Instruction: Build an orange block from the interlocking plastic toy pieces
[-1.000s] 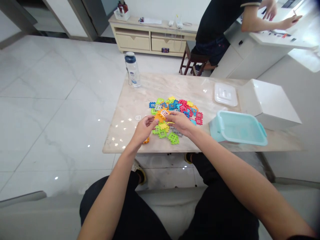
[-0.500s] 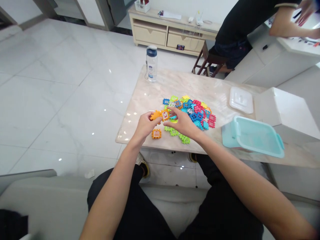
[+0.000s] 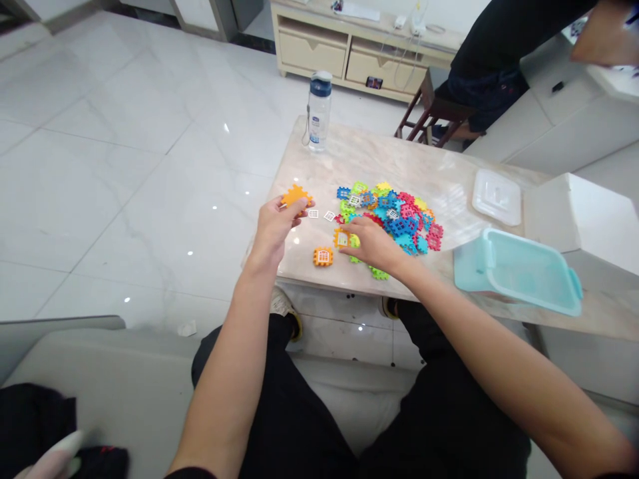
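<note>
My left hand (image 3: pixel 273 229) is closed on an orange toothed building block (image 3: pixel 296 197), raised over the table's left part. My right hand (image 3: pixel 372 245) is low at the near side of the pile, thumb and fingers around the edge of an orange square window block (image 3: pixel 341 238). Just left of it, an orange block with a white window insert (image 3: pixel 323 257) lies on the table. Two loose white window pieces, one left (image 3: pixel 313 213) and one right (image 3: pixel 329 216), lie between my hands. Behind my right hand spreads a pile of coloured interlocking blocks (image 3: pixel 399 216), partly covering green ones.
A water bottle (image 3: pixel 319 113) stands at the table's far left corner. To the right are a teal bin (image 3: pixel 519 273), a clear lid (image 3: pixel 496 197) and a white box (image 3: pixel 589 213). Beyond the table, another person (image 3: pixel 509 46) is beside a dark stool (image 3: pixel 434 110).
My hands have moved apart; the left lifted away leftward with its orange block. The right now lies lower at an orange window block. Loose white window pieces have come into clearer view.
</note>
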Available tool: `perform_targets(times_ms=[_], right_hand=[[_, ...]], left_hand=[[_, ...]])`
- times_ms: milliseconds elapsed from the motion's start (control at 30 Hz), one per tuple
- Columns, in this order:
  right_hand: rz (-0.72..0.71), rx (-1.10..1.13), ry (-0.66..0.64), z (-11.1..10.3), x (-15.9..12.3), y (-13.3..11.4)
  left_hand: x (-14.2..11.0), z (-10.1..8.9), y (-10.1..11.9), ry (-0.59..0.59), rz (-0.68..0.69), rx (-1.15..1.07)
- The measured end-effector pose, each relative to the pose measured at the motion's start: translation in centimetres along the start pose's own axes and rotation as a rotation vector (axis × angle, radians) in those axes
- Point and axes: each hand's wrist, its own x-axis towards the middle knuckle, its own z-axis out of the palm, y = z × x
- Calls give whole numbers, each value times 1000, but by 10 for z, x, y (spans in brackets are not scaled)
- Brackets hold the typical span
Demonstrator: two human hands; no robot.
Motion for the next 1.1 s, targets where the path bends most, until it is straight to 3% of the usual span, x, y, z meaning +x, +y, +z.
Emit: perform_targets(times_ms=[100,200,533,1100], right_hand=[[-14,-65,-131,15,0,-12],[-38,-121,-176,27,3,-23],[-46,-242,-197,38,15,-43],[-71,-199,-240,49,15,-41]], left_hand=[[1,-11,5,49,6,-25],[-1,-14,7,45,7,-53],[-5,-13,8,32,16,-59],[-9,-14,9,23,24,-42]])
